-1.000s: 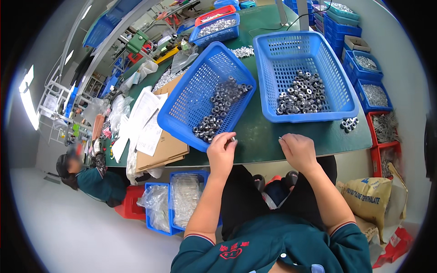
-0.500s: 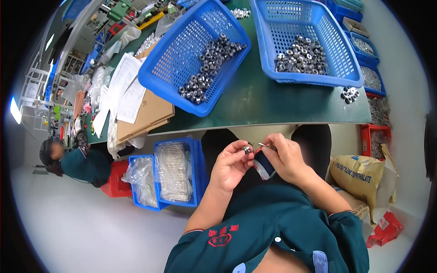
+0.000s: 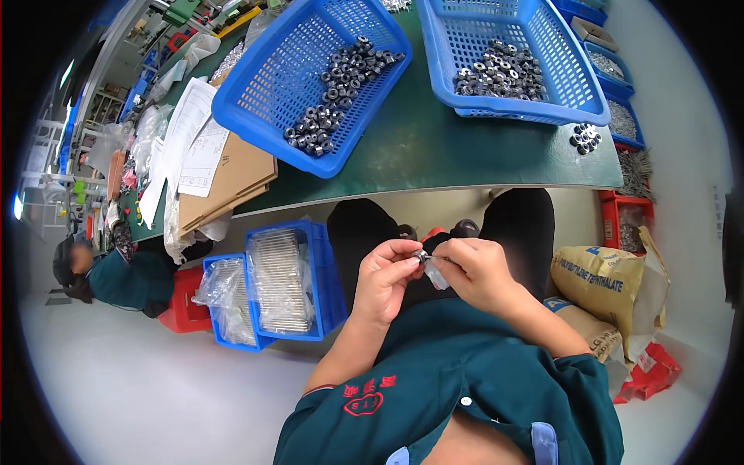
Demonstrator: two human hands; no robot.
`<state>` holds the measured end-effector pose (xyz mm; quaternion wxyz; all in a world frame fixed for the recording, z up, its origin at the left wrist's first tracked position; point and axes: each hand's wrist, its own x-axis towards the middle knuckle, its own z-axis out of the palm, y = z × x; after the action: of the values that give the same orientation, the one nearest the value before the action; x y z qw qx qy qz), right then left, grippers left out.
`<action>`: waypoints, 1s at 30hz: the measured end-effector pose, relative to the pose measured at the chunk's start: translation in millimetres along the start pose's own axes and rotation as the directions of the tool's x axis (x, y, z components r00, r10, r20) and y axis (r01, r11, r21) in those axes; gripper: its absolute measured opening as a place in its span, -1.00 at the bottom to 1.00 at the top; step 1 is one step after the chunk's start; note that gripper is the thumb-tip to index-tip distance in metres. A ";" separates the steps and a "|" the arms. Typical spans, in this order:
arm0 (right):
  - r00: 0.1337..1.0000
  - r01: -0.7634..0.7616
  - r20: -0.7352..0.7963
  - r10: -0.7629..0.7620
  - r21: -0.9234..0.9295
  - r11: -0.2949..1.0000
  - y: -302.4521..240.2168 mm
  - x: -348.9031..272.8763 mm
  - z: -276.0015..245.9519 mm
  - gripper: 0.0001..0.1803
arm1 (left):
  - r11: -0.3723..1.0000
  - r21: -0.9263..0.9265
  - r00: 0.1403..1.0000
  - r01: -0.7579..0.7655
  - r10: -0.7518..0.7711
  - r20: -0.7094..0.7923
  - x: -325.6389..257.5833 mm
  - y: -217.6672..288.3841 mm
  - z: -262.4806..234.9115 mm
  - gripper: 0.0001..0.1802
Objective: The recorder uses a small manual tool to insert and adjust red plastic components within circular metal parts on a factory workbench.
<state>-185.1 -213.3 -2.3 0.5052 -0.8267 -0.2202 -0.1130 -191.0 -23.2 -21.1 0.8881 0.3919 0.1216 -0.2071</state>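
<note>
Above my lap, my left hand (image 3: 383,284) pinches a small round metal ring (image 3: 420,256) between thumb and fingertips. My right hand (image 3: 479,271) is closed on a thin metal piece (image 3: 431,258), whose tip meets the ring; its full shape is hidden by my fingers. A bit of clear plastic (image 3: 437,277) with a reddish edge hangs just under my right fingertips. On the table, the left blue basket (image 3: 271,97) and the right blue basket (image 3: 527,114) hold similar metal rings. A small cluster of rings (image 3: 585,139) lies at the table's right corner.
The green table (image 3: 434,159) crosses in front of my knees. Cardboard (image 3: 236,184) and papers (image 3: 203,159) lie on its left. Blue crates (image 3: 329,287) of wrapped rods stand at my left, sacks (image 3: 601,271) and a red bin (image 3: 612,221) at my right. A person (image 3: 132,275) sits far left.
My hands have come together, and the thin metal piece now meets the ring. The dark item under my right hand no longer shows. The whole view has shifted slightly.
</note>
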 end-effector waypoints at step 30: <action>0.901 -0.432 0.131 0.414 0.176 0.884 -0.1 -28.5 17.1 -0.85 | 0.967 -0.123 0.975 0.222 -0.222 0.010 -6.9 -15.1 -24.6 -0.84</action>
<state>-210.8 -205.2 -21.9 0.5883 -0.8037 -0.0669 0.0598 -205.4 -12.1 -44.5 0.8816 0.3205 0.1790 -0.2965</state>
